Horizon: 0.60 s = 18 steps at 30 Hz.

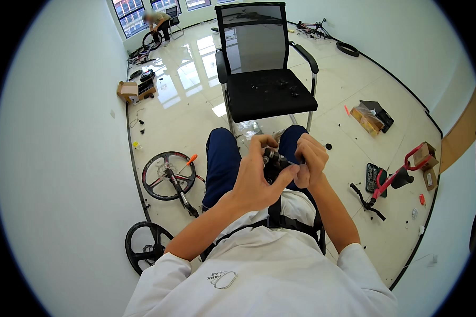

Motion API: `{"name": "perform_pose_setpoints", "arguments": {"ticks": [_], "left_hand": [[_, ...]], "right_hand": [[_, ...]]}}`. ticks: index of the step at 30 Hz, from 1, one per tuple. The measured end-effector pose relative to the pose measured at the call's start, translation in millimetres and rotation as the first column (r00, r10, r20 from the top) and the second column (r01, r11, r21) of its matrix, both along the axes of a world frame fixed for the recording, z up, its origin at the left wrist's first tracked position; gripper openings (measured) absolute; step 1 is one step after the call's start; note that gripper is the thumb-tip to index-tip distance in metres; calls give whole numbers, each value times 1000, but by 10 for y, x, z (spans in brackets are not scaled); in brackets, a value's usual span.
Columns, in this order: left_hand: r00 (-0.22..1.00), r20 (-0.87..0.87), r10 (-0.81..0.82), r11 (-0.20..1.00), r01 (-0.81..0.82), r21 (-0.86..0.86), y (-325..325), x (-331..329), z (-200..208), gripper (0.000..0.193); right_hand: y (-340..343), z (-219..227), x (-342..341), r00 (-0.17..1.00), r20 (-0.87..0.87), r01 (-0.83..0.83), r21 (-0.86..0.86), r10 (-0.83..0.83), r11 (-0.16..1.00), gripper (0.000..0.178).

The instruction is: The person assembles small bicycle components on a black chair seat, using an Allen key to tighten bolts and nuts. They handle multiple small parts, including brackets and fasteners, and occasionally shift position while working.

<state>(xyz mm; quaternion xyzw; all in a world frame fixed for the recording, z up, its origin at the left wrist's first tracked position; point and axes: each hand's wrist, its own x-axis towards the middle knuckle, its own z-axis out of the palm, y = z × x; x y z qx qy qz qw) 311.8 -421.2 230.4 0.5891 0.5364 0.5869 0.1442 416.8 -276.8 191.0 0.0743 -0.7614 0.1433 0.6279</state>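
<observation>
Above my lap, my left hand (254, 177) is wrapped round a small dark mechanical part (272, 161) with a cylindrical metal end, possibly a bicycle component; its exact kind I cannot make out. Close beside it, my right hand (311, 158) has its fingers pinched together at the part's right side. Whatever the right fingers grip is mostly hidden by them. Facing me stands a black office chair (251, 37) with a mesh back, and several small dark parts (283, 87) lie on its seat.
On the floor to the left lie a spoked wheel with a fork (169, 177), an orange-handled tool (192, 159) and a black wheel (135, 253). To the right are a red bike frame (388, 185), a black tool case (373, 177) and boxes (367, 119). Far left, another person (157, 24) bends over a wheel.
</observation>
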Motion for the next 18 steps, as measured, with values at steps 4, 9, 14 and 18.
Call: {"name": "perform_pose_setpoints", "arguments": {"ticks": [4,9,14,18], "left_hand": [[968,177,-176,984,176,12,-77,-15,-8,43],[947,195,-255,967,245,77,-99,-16,-13,34],[933,336,-131,991,132,22,-124,0,34,22],[652,748,-124,988,151,33,-95,-444,42,25]], "right_hand": [[-125,217,126,999,8,-43,59,43,997,27],[-271,414,178,998,50,16,253,-30,967,19],[-380,494,211,997,71,12,273,-32,962,15],[-387,437,404,993,-66,-110,-173,100,979,13]]}}
